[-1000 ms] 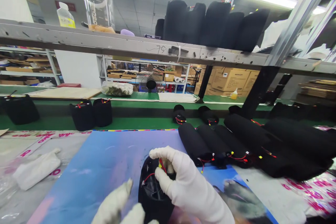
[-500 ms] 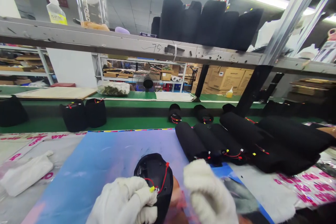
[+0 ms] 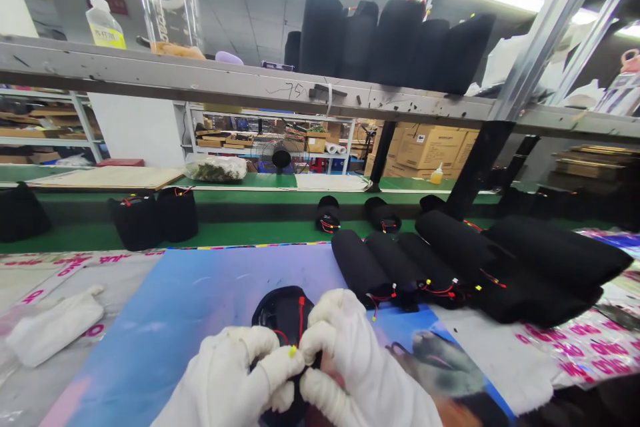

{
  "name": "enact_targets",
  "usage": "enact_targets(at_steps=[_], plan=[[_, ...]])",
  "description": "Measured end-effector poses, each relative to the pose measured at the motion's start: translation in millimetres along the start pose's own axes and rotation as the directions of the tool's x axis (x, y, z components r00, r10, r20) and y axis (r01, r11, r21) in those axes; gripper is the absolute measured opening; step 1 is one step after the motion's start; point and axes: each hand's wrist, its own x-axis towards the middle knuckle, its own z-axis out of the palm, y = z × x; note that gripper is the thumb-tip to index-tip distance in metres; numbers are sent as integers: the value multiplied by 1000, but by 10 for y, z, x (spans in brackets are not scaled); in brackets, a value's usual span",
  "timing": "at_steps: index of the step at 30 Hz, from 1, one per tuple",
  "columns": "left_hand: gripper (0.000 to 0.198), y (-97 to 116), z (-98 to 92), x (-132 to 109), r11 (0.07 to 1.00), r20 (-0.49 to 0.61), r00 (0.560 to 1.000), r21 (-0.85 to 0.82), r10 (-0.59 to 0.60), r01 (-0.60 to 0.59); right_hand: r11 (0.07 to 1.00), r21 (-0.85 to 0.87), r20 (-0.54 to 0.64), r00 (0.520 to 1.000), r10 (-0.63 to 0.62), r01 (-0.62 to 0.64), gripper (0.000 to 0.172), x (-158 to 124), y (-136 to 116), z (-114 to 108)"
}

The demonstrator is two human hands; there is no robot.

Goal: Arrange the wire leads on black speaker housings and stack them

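As L hand [image 3: 235,373] pinches yellow conn. [image 3: 293,351], R hand [image 3: 353,357] curled alongside, grip unclear

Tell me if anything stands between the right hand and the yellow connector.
Nothing visible does. The right hand has its fingers close beside the yellow connector, which shows at the fingers of the left hand. Contact is unclear.

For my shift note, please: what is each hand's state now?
Left hand: closed, seemingly pinching the yellow connector.
Right hand: curled close beside it; whether it holds anything cannot be told.
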Motion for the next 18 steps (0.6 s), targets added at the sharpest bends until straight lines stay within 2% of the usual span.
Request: enact_targets(at_steps=[2, 4, 5, 7, 9, 11, 13, 15, 18], plan=[[34, -26, -30, 5, 998, -24, 998, 1, 65, -65, 954, 241, 13, 984, 179, -177, 25, -71, -8, -35], [28, -86, -64, 8, 980, -89, 976, 51, 197, -193, 906, 367, -14, 973, 230, -209, 30, -125, 6, 7], [22, -121, -81, 13, 960, -111, 955, 80, 275, -268, 929, 335, -64, 980, 190, -158, 30, -139, 19, 59], [13, -191, -106, 31, 907, -131, 899, 116, 418, -405, 993, 121, -206, 978, 38, -13, 29, -140, 54, 203], [14, -247, -116, 46, 882, -109, 876, 91, 470, -463, 994, -86, -291, 953, -86, 63, 32, -118, 90, 350], [15, -290, -103, 34, 898, -88, 895, 3, 438, -439, 987, -145, -328, 938, -111, 67, 32, -94, 118, 453], [25, -331, -61, -18, 928, -119, 929, -90, 350, -362, 989, -135, -344, 932, -109, 66, 29, -82, 135, 500], [44, -379, 7, -100, 943, -229, 941, -165, 248, -288, 988, -130, -359, 925, -122, 80, 24, -81, 141, 507], [71, -464, 134, -234, 947, -372, 921, -236, 117, -216, 988, -143, -356, 928, -105, 57, 24, -80, 129, 469]])
